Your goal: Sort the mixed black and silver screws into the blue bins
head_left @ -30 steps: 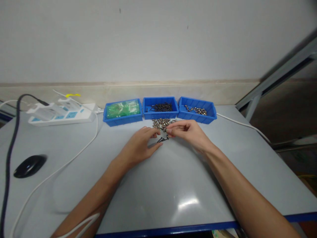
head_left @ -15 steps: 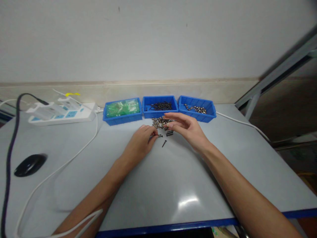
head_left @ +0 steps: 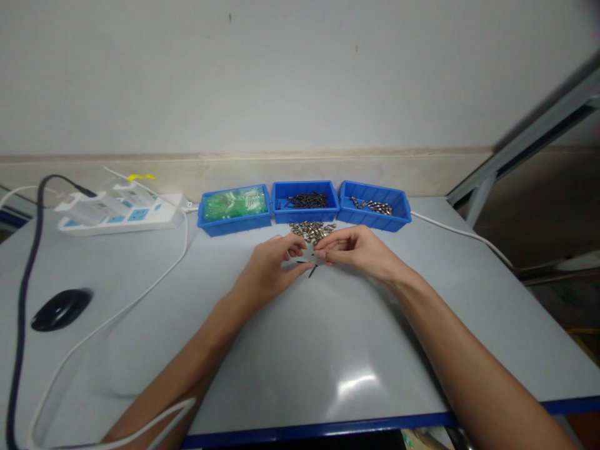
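Observation:
On the table, my left hand (head_left: 272, 265) has its thumb stretched out and apart from its curled fingers, with nothing visibly gripped. Just below its thumb tip lies a black screw (head_left: 313, 272). My right hand (head_left: 360, 251) faces it from the other side, thumb and fingertips brought together; whatever is between them is too small to make out. Beyond both hands is a loose pile of shiny metal fittings (head_left: 312, 230). Other dark screws between the hands are mostly hidden by the fingers.
Three blue bins stand along the wall: the left bin (head_left: 234, 226) has green-and-clear bags, the middle bin (head_left: 304, 216) black screws, the right bin (head_left: 375, 220) shiny fittings. A power strip (head_left: 122, 220), white cable (head_left: 117, 312) and black mouse (head_left: 62, 310) are left.
My left thumb and fingers have spread from a pinch at a screw. My right hand has come down and nearer, its fingertips closing by the screws. The view has shifted slightly.

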Motion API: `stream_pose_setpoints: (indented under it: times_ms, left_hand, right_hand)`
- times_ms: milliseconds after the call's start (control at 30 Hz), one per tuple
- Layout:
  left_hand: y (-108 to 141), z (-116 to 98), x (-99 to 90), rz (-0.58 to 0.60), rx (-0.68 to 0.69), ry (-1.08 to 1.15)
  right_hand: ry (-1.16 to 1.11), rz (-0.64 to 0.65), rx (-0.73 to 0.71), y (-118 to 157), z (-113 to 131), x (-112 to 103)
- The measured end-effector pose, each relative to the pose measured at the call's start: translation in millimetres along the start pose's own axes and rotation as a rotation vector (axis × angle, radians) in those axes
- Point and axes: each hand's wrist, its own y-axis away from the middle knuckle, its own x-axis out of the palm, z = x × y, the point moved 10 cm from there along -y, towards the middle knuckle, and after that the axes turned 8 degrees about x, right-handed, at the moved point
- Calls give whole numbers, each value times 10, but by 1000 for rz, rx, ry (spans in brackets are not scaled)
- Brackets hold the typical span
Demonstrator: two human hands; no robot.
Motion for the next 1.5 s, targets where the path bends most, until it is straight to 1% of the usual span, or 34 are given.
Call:
stream_pose_setpoints:
  times_ms: [67,167,200,267,400,500,567,667,733,833,933,1000,1067,1133,1200,1267,1367,1500]
  left_hand:
    - [16,14,108,106,20,-71]
    - [52,19,241,216,54,-108]
    - [61,24,270,236,55,-108]
    - [70,38,304,259,47,-101]
    - [54,56,310,274,21,-88]
    - [26,72,235,225,-22,-78]
    - [9,87,137,141,-67,-34]
    - [5,113,-14,-16,-134,112]
    - [14,137,-51,-77,-174,227]
    - [30,166,-30,-102,-225,369]
    - [42,179,-5,-107,-252,457]
    - [35,162,-4,-95,-235,456]
    - [19,120,-5,-57,-183,370]
    - [5,59,10,-4,-113,214]
    - [5,-3,62,54,-50,61]
    - [18,-35,129,94,-25,-37]
    - [45,-26,203,120,-40,-106]
    - [58,25,226,146,-53,-151]
  right_hand:
    - [-53,-46,-13,-3,7,-53]
    - [-228,-113,-162,16,131,-102]
    - [-262,-120,-219,29,181,-98]
    - [-276,-113,-285,44,242,-64]
    - [-257,-114,-300,54,261,-65]
    - [-214,-118,-295,52,257,-93]
    - [-152,-141,-283,44,242,-117]
    - [20,-181,-248,35,211,-132]
    - [132,-132,-230,33,197,-66]
    - [171,0,-198,43,164,63]
    - [94,101,-136,42,107,128]
    - [50,138,-97,34,70,134]
    - [46,135,-66,24,44,106]
    - [35,78,-51,17,50,36]
    - [-41,-43,-84,28,113,-85]
    - [-138,-158,-141,60,188,-187]
    - [-174,-222,-170,71,215,-216]
    - [-160,-309,-156,29,128,-312]
